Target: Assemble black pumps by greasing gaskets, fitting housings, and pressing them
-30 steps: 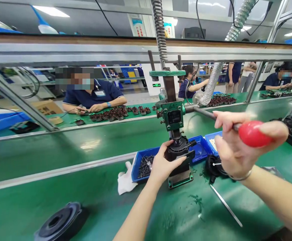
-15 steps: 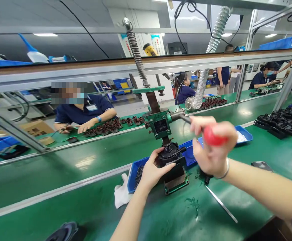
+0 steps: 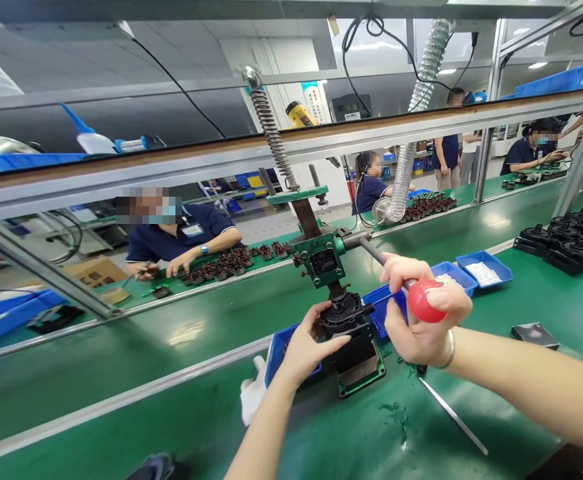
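Note:
A green arbor press (image 3: pixel 323 261) stands on the bench in front of me, its ram meeting the top of a round black plastic housing (image 3: pixel 342 316). My left hand (image 3: pixel 307 343) grips the housing from its left side, thumb across the front and fingers partly hidden behind it. Out to the right, my right hand (image 3: pixel 424 320) is wrapped round the end of the press lever (image 3: pixel 370 249). The lever's red ball knob (image 3: pixel 425 301) shows between thumb and fingers. Below the housing is the press base (image 3: pixel 361 380).
Blue bins (image 3: pixel 486 270) flank the press. A white glove (image 3: pixel 253 393) lies left, a thin metal rod (image 3: pixel 454 417) right. Black housings (image 3: pixel 561 243) are grouped at the far right. Across the bench a co-worker (image 3: pixel 176 240) handles small parts beside rows of copper-wound pieces (image 3: pixel 221 263).
My right hand has brought the lever's knob a little lower. My left hand stays on the housing. The whole view has shifted slightly.

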`<state>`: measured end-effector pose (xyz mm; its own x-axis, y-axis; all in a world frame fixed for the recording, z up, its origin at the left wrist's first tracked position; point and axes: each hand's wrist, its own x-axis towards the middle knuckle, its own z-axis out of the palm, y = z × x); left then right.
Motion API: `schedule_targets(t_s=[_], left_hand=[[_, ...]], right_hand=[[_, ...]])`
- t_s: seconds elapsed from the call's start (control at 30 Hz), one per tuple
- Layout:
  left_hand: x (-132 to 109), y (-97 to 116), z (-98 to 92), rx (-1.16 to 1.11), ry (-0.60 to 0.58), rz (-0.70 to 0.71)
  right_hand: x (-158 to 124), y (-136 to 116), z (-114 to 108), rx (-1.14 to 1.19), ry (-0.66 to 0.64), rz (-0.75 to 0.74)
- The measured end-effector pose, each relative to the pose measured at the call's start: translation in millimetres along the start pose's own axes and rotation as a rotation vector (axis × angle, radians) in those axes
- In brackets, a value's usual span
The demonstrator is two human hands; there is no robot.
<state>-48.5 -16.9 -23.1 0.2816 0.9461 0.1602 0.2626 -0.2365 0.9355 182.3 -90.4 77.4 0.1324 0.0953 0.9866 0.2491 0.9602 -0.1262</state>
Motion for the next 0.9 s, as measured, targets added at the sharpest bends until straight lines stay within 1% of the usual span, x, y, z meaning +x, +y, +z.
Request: schedule_targets(t_s=[0.07,0.1,0.17,0.23,0.3,0.37,0.43,0.5,0.57,0.63,0.7,0.77,0.87,0.9], left_hand=[[0,1,2.4,-0.005,-0.001,0.004],[0,3,4.3,-0.008,0.004,0.001],[-2,5,8.6,-0.014,0.026,-0.003],[-4,8,12.8,-0.023,0.046,-0.004],[-6,8,15.6,-0.029,0.05,-0.005],[-7,7,16.6,-0.038,0.04,-0.01],[-7,6,16.6,-0.052,0.033,-0.01],[-7,7,16.2,-0.062,0.03,-0.012],[-7,8,15.8,-0.063,0.029,-0.021],[-9,9,15.3,-0.062,0.022,-0.035],[-11,10,15.1,-0.062,0.01,-0.043],[-14,10,15.1,-0.067,0.005,-0.038],[-15,9,15.3,-0.071,-0.01,-0.023],[-15,8,15.2,-0.066,-0.014,-0.022]], right_hand=[[-13,2,3,0.068,0.084,-0.072],[-12,4,3,0.094,0.086,-0.091],[5,11,1,0.121,0.045,-0.09],[27,16,-3,0.139,-0.018,-0.057],[35,15,-5,0.127,-0.081,-0.009],[23,11,-4,0.104,-0.056,-0.035],[1,6,-1,0.078,0.034,-0.084],[-11,5,2,0.067,0.1,-0.104],[-6,8,1,0.062,0.058,-0.103],[10,11,-2,0.05,-0.022,-0.098],[21,10,-5,0.032,-0.087,-0.051],[17,6,-5,0.032,-0.046,-0.047],[1,2,-1,0.043,0.049,-0.11],[-1,2,0,0.045,0.056,-0.128]])
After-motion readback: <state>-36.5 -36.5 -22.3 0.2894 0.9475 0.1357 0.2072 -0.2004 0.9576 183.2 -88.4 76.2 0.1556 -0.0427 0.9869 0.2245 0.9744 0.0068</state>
